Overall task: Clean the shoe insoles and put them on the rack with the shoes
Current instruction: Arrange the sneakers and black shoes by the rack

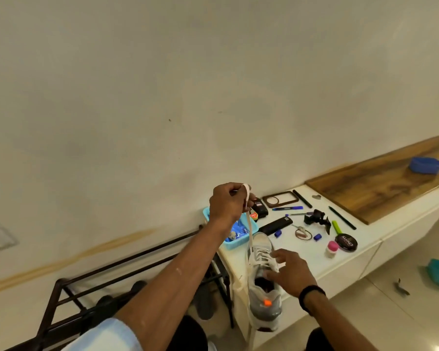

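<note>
- The left hand [228, 203] is raised and pinches a pale lace [249, 219], pulled tight up from the shoe.
- The right hand [289, 272] has relaxed, spread fingers that touch the grey shoe [262, 282] at its opening, holding it on the white cabinet [314, 259].
- No insole is visible; I judge it is still inside.
- The dark rack [112, 282] stands left of the cabinet; cleaning and placing remain.

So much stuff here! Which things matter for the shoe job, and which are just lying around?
For the job: grey shoe, its lace pinched by the left hand, right hand steadying the shoe, dark rack.

Lying about: pens, polish tin, light blue tray, blue bowl.
</note>
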`<state>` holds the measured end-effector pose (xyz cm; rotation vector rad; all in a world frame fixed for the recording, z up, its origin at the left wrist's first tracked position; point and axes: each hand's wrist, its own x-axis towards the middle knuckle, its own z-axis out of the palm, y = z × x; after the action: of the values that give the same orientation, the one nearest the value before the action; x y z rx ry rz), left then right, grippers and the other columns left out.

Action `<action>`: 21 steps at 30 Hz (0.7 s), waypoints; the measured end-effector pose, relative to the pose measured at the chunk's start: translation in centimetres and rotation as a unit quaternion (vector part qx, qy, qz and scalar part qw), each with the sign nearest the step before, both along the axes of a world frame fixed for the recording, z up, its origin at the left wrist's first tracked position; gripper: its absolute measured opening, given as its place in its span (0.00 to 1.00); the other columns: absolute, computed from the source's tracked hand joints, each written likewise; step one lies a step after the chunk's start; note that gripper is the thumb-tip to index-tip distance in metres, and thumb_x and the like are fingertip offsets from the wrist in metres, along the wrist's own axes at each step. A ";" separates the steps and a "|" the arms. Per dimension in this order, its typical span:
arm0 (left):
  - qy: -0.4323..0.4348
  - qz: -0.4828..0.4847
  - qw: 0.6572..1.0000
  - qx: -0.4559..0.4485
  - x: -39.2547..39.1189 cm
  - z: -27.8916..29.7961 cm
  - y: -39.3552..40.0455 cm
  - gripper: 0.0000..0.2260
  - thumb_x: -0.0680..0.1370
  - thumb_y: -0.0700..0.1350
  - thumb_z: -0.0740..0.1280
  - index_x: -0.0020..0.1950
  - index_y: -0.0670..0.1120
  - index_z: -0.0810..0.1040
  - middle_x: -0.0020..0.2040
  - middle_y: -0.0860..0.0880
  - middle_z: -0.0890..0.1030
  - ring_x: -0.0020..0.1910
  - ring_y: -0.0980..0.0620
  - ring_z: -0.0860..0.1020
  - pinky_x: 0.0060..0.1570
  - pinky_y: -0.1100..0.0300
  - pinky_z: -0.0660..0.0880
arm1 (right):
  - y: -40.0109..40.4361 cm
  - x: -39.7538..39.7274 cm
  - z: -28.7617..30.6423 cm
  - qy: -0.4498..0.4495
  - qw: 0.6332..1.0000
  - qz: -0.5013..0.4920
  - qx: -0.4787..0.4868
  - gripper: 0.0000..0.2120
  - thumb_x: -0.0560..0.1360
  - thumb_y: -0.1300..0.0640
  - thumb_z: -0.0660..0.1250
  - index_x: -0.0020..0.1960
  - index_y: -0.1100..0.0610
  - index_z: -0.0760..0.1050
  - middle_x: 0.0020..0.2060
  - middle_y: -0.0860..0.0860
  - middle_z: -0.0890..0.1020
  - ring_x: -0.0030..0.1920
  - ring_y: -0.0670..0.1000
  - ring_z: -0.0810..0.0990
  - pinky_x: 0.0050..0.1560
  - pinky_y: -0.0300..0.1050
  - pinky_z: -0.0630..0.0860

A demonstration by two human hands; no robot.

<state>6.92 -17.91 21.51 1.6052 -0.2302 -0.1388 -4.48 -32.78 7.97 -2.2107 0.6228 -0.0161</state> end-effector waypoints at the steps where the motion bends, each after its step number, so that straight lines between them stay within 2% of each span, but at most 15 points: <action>1: 0.005 0.009 1.000 -0.002 0.1 -0.4 0.2 0.07 0.82 0.40 0.67 0.54 0.40 0.84 0.43 0.44 0.87 0.40 0.48 0.86 0.42 0.60 0.83 | 0.4 0.2 -1.2 0.006 0.999 0.015 -0.038 0.23 0.70 0.53 0.78 0.63 0.49 0.76 0.59 0.48 0.77 0.58 0.49 0.76 0.56 0.40 0.75; 2: 0.011 0.017 1.000 -0.008 0.3 -0.8 0.4 0.07 0.82 0.40 0.67 0.55 0.39 0.83 0.43 0.44 0.87 0.40 0.48 0.86 0.43 0.59 0.83 | 0.8 0.6 -2.1 0.009 0.996 0.028 -0.083 0.23 0.72 0.55 0.76 0.65 0.49 0.75 0.62 0.49 0.76 0.61 0.51 0.75 0.60 0.43 0.75; 4: 0.034 0.029 0.998 -0.036 0.8 -1.0 0.7 0.07 0.82 0.40 0.67 0.55 0.39 0.83 0.43 0.42 0.87 0.40 0.47 0.87 0.45 0.56 0.84 | 1.2 1.7 -3.0 0.022 0.984 0.059 -0.168 0.23 0.73 0.59 0.72 0.67 0.48 0.74 0.65 0.49 0.75 0.64 0.52 0.73 0.63 0.45 0.75; 6: 0.046 0.035 0.996 -0.061 1.3 -0.9 1.1 0.07 0.82 0.41 0.68 0.54 0.40 0.83 0.44 0.43 0.87 0.42 0.46 0.87 0.46 0.54 0.84 | 1.5 2.9 -3.3 0.015 0.971 0.085 -0.221 0.20 0.76 0.58 0.69 0.67 0.47 0.74 0.66 0.47 0.75 0.63 0.52 0.72 0.61 0.45 0.75; 9: 0.031 0.036 0.997 -0.060 2.1 -0.6 1.8 0.06 0.82 0.43 0.68 0.52 0.42 0.84 0.43 0.45 0.87 0.42 0.47 0.87 0.48 0.53 0.84 | 1.4 4.1 -3.2 0.002 0.959 0.111 -0.260 0.12 0.80 0.55 0.64 0.62 0.48 0.77 0.59 0.48 0.79 0.58 0.50 0.73 0.57 0.42 0.74; 11: 0.025 0.043 0.997 -0.053 2.5 -0.6 2.2 0.06 0.82 0.43 0.68 0.51 0.44 0.84 0.42 0.46 0.87 0.43 0.48 0.87 0.49 0.51 0.84 | 0.9 4.1 -3.0 -0.003 0.962 0.115 -0.246 0.09 0.80 0.53 0.64 0.59 0.48 0.78 0.55 0.47 0.80 0.55 0.48 0.74 0.54 0.40 0.74; 15: 0.027 0.047 0.998 -0.040 2.8 -0.5 2.7 0.06 0.82 0.43 0.68 0.49 0.46 0.84 0.43 0.48 0.87 0.42 0.50 0.87 0.50 0.48 0.84 | -0.5 2.9 -1.9 -0.050 0.987 0.084 -0.124 0.04 0.78 0.54 0.69 0.49 0.45 0.79 0.47 0.42 0.83 0.48 0.44 0.79 0.50 0.38 0.78; 17: 0.022 0.041 0.998 -0.037 2.7 0.3 2.8 0.05 0.81 0.42 0.68 0.49 0.46 0.84 0.43 0.47 0.87 0.41 0.50 0.87 0.48 0.50 0.84 | -1.1 2.6 -0.2 -0.088 0.990 0.056 -0.090 0.06 0.76 0.56 0.72 0.46 0.45 0.80 0.42 0.41 0.83 0.46 0.43 0.81 0.45 0.33 0.76; 21: -0.055 0.038 0.997 0.036 2.6 2.9 2.7 0.06 0.80 0.47 0.72 0.49 0.46 0.86 0.41 0.49 0.86 0.36 0.55 0.85 0.44 0.55 0.83 | -1.7 2.6 4.6 -0.163 0.981 0.022 -0.102 0.05 0.76 0.57 0.72 0.46 0.47 0.84 0.39 0.39 0.84 0.42 0.38 0.81 0.42 0.30 0.73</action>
<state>9.48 -15.25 24.42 1.6921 -0.2507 -0.0004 -1.84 -34.45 12.61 -2.3479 0.4025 -0.4291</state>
